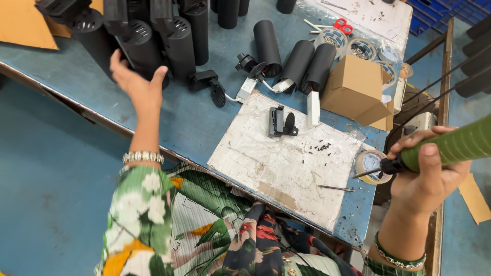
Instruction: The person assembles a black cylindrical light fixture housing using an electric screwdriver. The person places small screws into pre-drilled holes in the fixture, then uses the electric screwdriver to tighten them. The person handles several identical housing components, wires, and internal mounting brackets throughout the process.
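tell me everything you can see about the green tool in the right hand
The green tool is a powered screwdriver with a thick, matte olive-green barrel, a black collar at the front and a thin dark metal bit at its tip. The right hand grips it near the collar, thumb laid on the barrel. It lies almost level, slanting slightly up to the right, where it runs out of view. The bit points left, over a roll of clear tape at the table's right edge; contact cannot be told.
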